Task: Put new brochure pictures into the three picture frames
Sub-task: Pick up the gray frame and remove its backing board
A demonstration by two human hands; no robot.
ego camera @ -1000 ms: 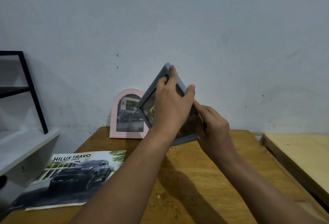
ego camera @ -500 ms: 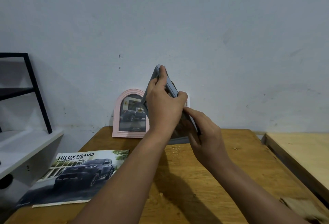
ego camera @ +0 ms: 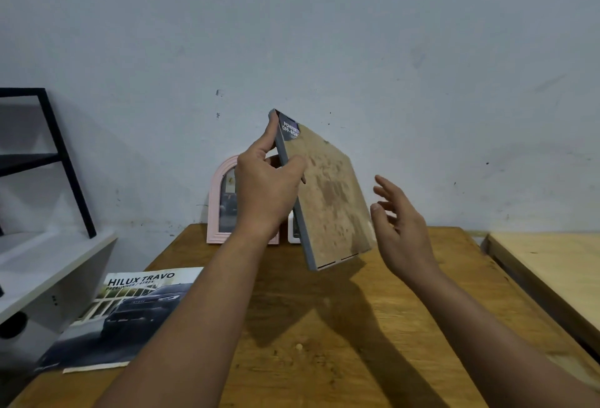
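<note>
Left hand (ego camera: 266, 193) pinches grey frame (ego camera: 328, 200) by its left edge, held above table (ego camera: 324, 326) with brown backing toward camera, probably to reach the back, while right hand (ego camera: 401, 226) hovers open just right, not touching.

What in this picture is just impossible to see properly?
- Grey frame, head view: only its brown back shows; the glass side faces away.
- Pink arched frame: the left hand hides its right half.
- White frame: only a sliver shows behind the grey frame.
- Brochure: the left forearm covers its right edge.
</note>
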